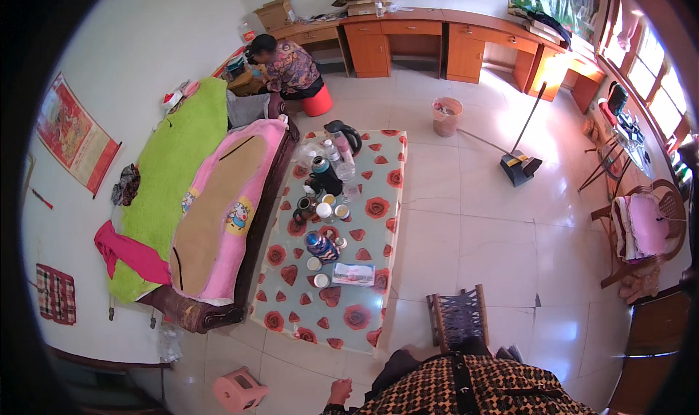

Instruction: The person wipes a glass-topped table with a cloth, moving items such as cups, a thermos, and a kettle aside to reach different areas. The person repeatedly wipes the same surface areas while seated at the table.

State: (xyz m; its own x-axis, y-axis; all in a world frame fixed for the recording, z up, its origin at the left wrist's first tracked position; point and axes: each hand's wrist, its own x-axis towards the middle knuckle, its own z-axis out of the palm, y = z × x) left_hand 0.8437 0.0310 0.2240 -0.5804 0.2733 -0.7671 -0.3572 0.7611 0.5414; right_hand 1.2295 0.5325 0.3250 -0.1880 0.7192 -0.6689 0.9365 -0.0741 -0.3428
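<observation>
My left hand [340, 391] hangs at the bottom of the head view, fingers curled, with nothing seen in it. It is over the floor, apart from the table, and nearest my patterned jacket [464, 382]. My right hand is out of view. Just in front of me stands a low folding stool [460, 316] with a woven strap seat. Left of it is a low table [306, 316] under a rose-and-heart cover. On the table are a patterned bottle [321, 247], a black thermos flask [326, 177], an electric kettle [344, 137], several white-lidded jars [324, 210] and a printed box [354, 274].
A sofa [205, 311] with green and pink covers lines the left wall; a pink plastic stool [240, 389] stands nearby. Another person [292, 68] sits on a red stool [317, 101]. Dustpan [516, 169], broom [531, 166], bin [446, 117] and cane chair [674, 196] occupy the right side.
</observation>
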